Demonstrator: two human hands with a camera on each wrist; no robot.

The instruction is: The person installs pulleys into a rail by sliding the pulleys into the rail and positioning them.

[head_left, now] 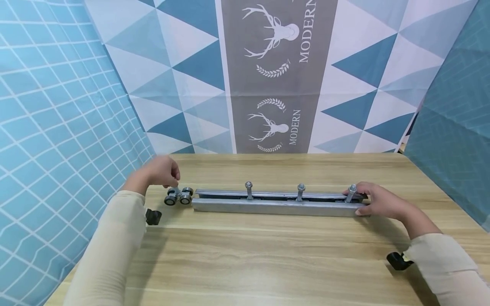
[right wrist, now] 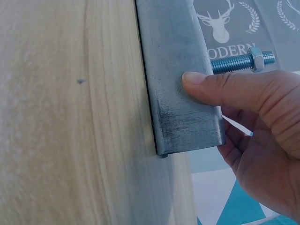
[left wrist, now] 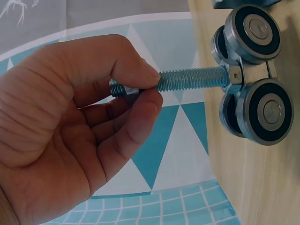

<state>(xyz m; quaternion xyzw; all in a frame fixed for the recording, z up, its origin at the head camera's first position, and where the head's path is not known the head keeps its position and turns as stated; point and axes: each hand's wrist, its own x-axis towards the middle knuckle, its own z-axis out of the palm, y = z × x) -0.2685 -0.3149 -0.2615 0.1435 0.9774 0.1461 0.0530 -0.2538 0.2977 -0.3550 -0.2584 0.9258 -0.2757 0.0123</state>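
Observation:
My left hand [head_left: 162, 171] pinches the threaded bolt [left wrist: 192, 79] of a roller trolley [head_left: 178, 196] near its nut. Paired black-and-steel wheels [left wrist: 269, 112] show below the bolt in the left wrist view. The trolley stands on the table just off the left end of a metal channel track [head_left: 275, 207]. Three bolts stand up through the track's slot, the rightmost bolt [head_left: 351, 193] beside my right hand [head_left: 383, 207]. That hand grips the track's right end, thumb on the near side wall, fingers behind. The wheels under those three bolts are mostly hidden inside the track.
The wood-grain table [head_left: 252, 255] extends in front of the track. A patterned cloth [head_left: 275, 85] hangs behind, a blue grid cloth [head_left: 57, 106] on the left and a teal cloth [head_left: 455, 127] on the right. Black camera mounts sit at both wrists.

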